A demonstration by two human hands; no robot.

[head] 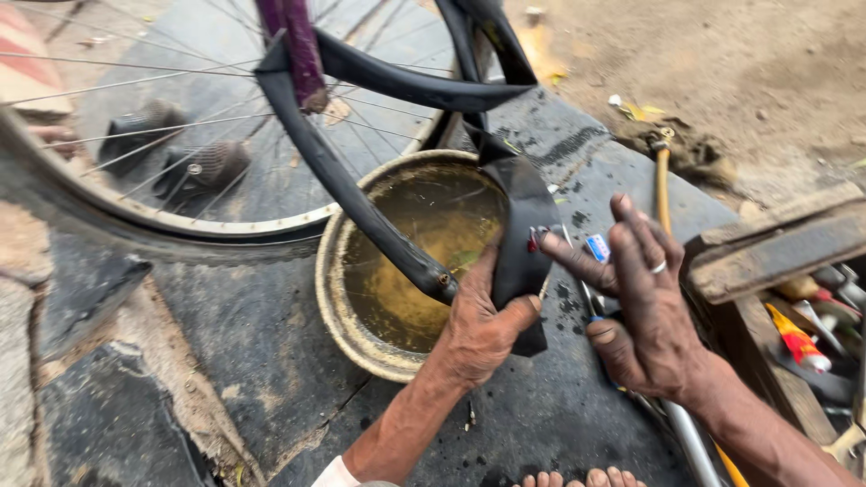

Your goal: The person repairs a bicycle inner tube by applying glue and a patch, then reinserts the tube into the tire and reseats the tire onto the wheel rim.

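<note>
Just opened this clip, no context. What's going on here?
A person is working on a black rubber bicycle inner tube over a round metal basin of murky yellowish water. The left hand grips a flattened section of the tube beside the basin; the right hand, fingers spread, touches that section with a fingertip. A spoked bicycle wheel stands behind, and a wooden toolbox sits to the right.

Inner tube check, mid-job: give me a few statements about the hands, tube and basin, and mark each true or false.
1. The left hand grips the black inner tube. True.
2. The basin is dry. False: it holds murky yellowish water.
3. The right hand wears a ring. True.
4. The right hand is closed around a hammer. False: its fingers are spread open, touching the tube.
5. The bicycle wheel lies beyond the basin. True.
</note>
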